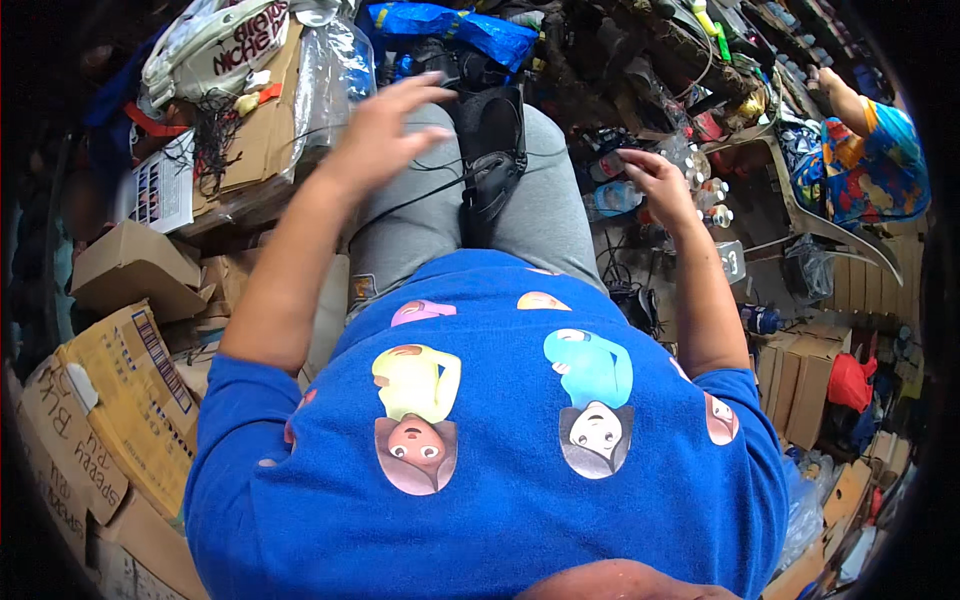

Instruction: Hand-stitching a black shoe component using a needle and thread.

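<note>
Lengthwise between the thighs [550, 195], a black shoe [492, 135].

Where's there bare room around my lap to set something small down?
Your right thigh is mostly bare between the black strapped item and the clear bottles. Your left thigh has a black cord across it. It's crowded near your right hand, by the bottles, and at left, among cardboard boxes.

This looks like a cluttered storeroom or small workshop, with cardboard boxes [135, 265] piled left of the grey trousers [548, 210], a crumpled blue sheet [455, 28] beyond them, and plastic bottles [614, 201] and stacked cartons [803, 385] to their right.
</note>
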Tool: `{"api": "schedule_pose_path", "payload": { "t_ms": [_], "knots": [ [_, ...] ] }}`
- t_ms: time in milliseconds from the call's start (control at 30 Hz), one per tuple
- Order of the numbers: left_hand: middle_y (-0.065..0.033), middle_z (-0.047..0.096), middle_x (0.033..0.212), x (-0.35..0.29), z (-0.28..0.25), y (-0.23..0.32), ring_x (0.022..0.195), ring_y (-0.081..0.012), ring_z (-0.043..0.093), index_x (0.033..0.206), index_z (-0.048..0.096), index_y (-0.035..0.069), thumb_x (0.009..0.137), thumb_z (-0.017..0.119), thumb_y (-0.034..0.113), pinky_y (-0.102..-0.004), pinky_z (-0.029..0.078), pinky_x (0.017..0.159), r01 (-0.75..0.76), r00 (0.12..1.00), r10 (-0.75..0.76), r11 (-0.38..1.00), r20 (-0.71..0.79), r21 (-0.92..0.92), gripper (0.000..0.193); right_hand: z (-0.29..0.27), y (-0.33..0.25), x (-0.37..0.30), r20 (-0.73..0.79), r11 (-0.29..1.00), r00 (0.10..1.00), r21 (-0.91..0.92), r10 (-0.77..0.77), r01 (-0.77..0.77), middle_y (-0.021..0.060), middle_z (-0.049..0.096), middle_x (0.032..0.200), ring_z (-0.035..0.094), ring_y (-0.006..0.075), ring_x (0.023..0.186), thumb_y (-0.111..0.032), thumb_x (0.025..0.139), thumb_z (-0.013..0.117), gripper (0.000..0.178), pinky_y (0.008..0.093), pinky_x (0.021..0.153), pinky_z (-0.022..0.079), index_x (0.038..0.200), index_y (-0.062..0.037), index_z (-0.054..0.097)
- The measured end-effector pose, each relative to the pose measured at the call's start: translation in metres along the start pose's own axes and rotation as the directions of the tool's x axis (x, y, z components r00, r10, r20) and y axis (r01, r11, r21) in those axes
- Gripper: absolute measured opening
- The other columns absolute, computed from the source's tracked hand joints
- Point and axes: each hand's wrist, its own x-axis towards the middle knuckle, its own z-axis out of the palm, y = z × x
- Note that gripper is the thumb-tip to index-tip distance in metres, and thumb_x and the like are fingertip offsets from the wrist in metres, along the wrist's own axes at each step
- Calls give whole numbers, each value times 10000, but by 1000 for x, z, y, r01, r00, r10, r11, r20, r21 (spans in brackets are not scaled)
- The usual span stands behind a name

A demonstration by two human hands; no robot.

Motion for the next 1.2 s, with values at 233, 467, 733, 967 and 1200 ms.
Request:
{"api": "schedule_pose_path", "payload": {
  "t_ms": [233, 467, 733, 967, 1200],
  "knots": [
    [-153, 568, 1108, 68, 61, 8, 1092, -297, 544, 1079, 541, 20, 651, 808, 292, -368, 412, 965, 174, 898, -107, 978, 427, -119, 573, 52, -82, 31, 226, 987, 967, 131, -120, 91, 25, 638, 816, 572, 91, 757, -116, 747, 744, 175, 256, 711, 469, 902, -55, 692],
    [-155, 576, 1020, 73, 79, -21, 1019, -298, 552, 1055, 585, 46, 605, 816, 382, -350, 455, 870, -8, 969, 94, 935, 226, -355, 607, 60, -84, 48, 317, 975, 924, 11, -213, 221, -27, 535, 798, 536, 64, 769, -62, 764, 729, 92, 222, 686, 443, 846, -60, 686],
    [-79, 622, 870, 86, 65, -17, 873, -191, 575, 919, 650, 29, 662, 805, 261, -304, 441, 803, 147, 805, 28, 958, 592, -245, 379, 65, -78, 56, 382, 963, 888, 14, -255, 270, -6, 554, 775, 547, 93, 752, -89, 740, 745, 109, 250, 684, 447, 839, -92, 700],
    [-49, 670, 867, 89, 65, -21, 827, -117, 588, 926, 672, -9, 722, 761, 181, -262, 453, 785, 354, 702, 24, 856, 712, -378, 293, 77, -80, 44, 307, 957, 908, 33, -284, 288, 7, 596, 767, 573, 107, 720, -85, 725, 749, 154, 256, 666, 470, 874, -114, 717],
    [-68, 682, 965, 81, 66, -29, 897, -114, 595, 1105, 653, 6, 792, 688, 143, -248, 445, 862, 432, 639, 118, 762, 760, -482, 344, 81, -80, 19, 192, 916, 909, -85, -371, 392, 30, 577, 748, 590, 132, 689, -26, 731, 709, 223, 263, 618, 478, 919, -144, 718]
  ]
}}
